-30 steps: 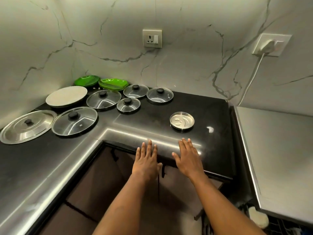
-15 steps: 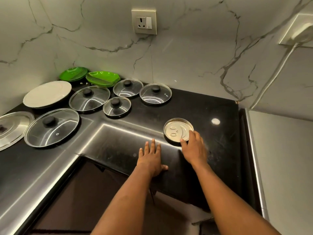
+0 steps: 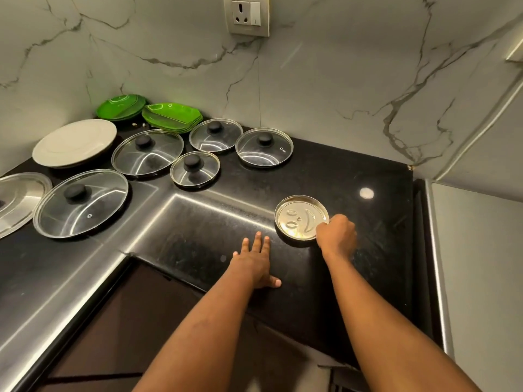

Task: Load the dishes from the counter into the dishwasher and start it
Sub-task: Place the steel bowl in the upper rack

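A small round steel plate (image 3: 297, 216) with a smiley face pressed into it lies on the black counter (image 3: 353, 264). My right hand (image 3: 336, 232) grips its near right rim with curled fingers. My left hand (image 3: 254, 260) rests flat on the counter to the plate's left, fingers straight. Further back lie several glass lids with black knobs, the nearest (image 3: 194, 169) a small one. Behind them sit a white plate (image 3: 74, 142) and two stacks of green plates (image 3: 172, 117). A steel lid (image 3: 17, 199) shows at the left edge.
Marble walls meet in the corner behind the counter, with a wall socket (image 3: 246, 15) above. A grey appliance top (image 3: 481, 278) adjoins the counter on the right. Dark cabinet fronts (image 3: 147, 335) stand below the counter edge.
My right hand reached forward from the counter edge and curled onto the steel plate's rim. My left hand stayed flat. The view moved closer to the counter.
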A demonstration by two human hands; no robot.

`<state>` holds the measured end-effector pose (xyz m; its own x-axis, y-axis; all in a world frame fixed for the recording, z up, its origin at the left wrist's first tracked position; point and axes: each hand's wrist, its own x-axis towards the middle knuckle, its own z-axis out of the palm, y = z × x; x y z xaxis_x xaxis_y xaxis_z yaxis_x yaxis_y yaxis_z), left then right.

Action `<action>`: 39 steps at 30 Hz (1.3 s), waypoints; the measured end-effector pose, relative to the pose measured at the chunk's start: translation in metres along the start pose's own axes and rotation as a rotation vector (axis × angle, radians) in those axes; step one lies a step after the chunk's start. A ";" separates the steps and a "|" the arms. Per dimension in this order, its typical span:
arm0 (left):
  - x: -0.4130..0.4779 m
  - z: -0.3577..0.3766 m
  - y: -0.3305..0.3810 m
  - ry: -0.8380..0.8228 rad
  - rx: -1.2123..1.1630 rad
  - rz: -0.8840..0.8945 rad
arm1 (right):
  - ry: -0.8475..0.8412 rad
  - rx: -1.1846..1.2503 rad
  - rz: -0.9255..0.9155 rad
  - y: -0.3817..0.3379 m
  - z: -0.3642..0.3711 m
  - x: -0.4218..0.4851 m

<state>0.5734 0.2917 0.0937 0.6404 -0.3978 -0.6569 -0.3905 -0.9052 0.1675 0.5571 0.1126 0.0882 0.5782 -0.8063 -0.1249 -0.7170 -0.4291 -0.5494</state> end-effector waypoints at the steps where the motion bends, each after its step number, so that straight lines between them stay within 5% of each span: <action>1: 0.000 0.000 0.001 0.000 0.001 0.001 | 0.000 0.008 0.006 0.002 -0.001 -0.002; 9: -0.004 0.003 -0.002 0.073 0.021 0.036 | 0.026 0.030 0.052 0.041 -0.019 -0.038; 20: -0.068 0.077 0.003 0.406 -0.139 0.213 | -0.095 0.121 0.070 0.104 -0.050 -0.119; 39: -0.205 0.222 -0.012 0.330 0.035 0.356 | -0.057 0.157 0.161 0.219 -0.081 -0.318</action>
<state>0.3000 0.4174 0.0635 0.6361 -0.7132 -0.2945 -0.6419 -0.7009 0.3111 0.1845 0.2421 0.0748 0.4854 -0.8330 -0.2654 -0.7350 -0.2244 -0.6398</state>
